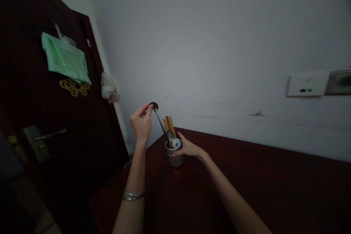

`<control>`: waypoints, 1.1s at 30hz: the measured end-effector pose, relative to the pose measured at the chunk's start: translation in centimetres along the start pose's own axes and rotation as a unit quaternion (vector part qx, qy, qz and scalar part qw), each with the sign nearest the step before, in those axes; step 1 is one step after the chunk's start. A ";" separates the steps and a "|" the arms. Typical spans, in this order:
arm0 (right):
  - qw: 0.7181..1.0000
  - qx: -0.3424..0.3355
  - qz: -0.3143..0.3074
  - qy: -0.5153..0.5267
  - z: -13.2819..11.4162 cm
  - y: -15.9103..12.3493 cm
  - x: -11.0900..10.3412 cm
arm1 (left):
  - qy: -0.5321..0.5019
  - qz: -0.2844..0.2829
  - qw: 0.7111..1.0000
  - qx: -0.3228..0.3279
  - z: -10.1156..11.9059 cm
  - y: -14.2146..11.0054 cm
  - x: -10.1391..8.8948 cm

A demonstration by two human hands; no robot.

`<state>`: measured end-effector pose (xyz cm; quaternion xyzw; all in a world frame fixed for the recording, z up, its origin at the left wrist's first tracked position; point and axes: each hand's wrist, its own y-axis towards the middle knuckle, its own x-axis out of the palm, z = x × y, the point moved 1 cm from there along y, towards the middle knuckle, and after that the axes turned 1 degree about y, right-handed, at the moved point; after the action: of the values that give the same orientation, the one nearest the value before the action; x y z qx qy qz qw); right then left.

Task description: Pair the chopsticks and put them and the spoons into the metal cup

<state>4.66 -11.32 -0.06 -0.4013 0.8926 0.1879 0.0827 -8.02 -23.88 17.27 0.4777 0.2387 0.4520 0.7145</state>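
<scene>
Pinching the metal ladle [155,107] by its bowl near the frame's centre, with fingers of the left hand [141,120]. Best to guide along the handle's slant into the metal holder [176,160], clear of the chopsticks [170,123]. Steady the holder lightly against tipping with the right hand [189,148], spread around its rim, thumb at the front. Left forearm steep from bottom centre, bent at the wrist; right forearm angling in from lower right.
</scene>
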 end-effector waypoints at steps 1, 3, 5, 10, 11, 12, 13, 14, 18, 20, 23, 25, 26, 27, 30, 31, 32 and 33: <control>1.000 0.010 -0.010 -0.008 -0.2 -0.2 -0.2 | -0.015 0.002 1.000 -0.009 0.2 0.0 0.0; 0.998 0.042 -0.035 -0.038 -0.9 -0.6 -1.0 | -0.042 -0.006 0.999 -0.034 0.2 -0.1 0.3; 0.992 0.085 -0.051 -0.077 -2.0 -1.3 -2.4 | -0.061 -0.028 0.996 -0.064 0.1 -0.3 0.8; 0.989 0.096 -0.047 -0.100 -6.6 -3.4 -6.1 | -0.083 -0.072 0.985 -0.130 -0.5 -1.1 2.5; 0.993 0.085 -0.049 -0.066 -7.6 -3.8 -6.4 | -0.087 -0.076 0.984 -0.137 -0.5 -1.4 2.9; 0.996 0.073 -0.051 -0.027 -8.6 -4.1 -6.5 | -0.091 -0.078 0.983 -0.143 -0.5 -1.6 3.2; 0.996 0.062 -0.063 0.011 -9.5 -4.5 -6.4 | -0.095 -0.079 0.981 -0.149 -0.5 -1.9 3.6; 0.994 0.051 -0.083 0.042 -10.3 -4.7 -6.2 | -0.100 -0.080 0.979 -0.156 -0.6 -2.2 4.0; 0.985 0.023 -0.149 0.084 -11.9 -5.1 -4.7 | -0.108 -0.068 0.976 -0.178 -0.6 -3.3 5.0; 0.987 0.020 -0.139 0.074 -11.9 -5.0 -4.3 | -0.103 -0.058 0.976 -0.184 -0.6 -3.6 5.2; 0.991 0.022 -0.112 0.068 -11.4 -4.8 -4.4 | -0.113 -0.083 0.971 -0.196 -0.7 -3.7 5.2; 0.993 0.029 -0.078 0.079 -10.7 -4.4 -4.9 | -0.121 -0.132 0.963 -0.203 -1.0 -3.6 5.2; 0.994 0.033 -0.049 0.088 -10.2 -4.2 -5.3 | -0.117 -0.155 0.960 -0.204 -1.2 -3.5 5.1; 0.995 0.039 -0.013 0.096 -9.5 -3.9 -5.7 | -0.105 -0.176 0.958 -0.203 -1.5 -3.4 5.1; 0.985 0.082 0.120 0.096 -6.3 -3.1 -7.0 | -0.028 -0.234 0.955 -0.182 -2.6 -3.2 4.8; 0.976 0.112 0.171 0.076 -5.0 -2.9 -7.4 | 0.002 -0.260 0.951 -0.170 -3.0 -3.1 4.8; 0.964 0.158 0.207 0.053 -3.7 -2.8 -7.6 | 0.027 -0.287 0.945 -0.156 -3.4 -3.2 4.7; 0.957 0.183 0.223 0.040 -2.4 -2.7 -7.7 | 0.046 -0.314 0.938 -0.139 -3.8 -3.2 4.7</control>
<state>11.85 -8.66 3.72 -0.1770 0.9812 0.0189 0.0749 -7.33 -18.40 13.20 0.2535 0.3439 0.2549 0.8675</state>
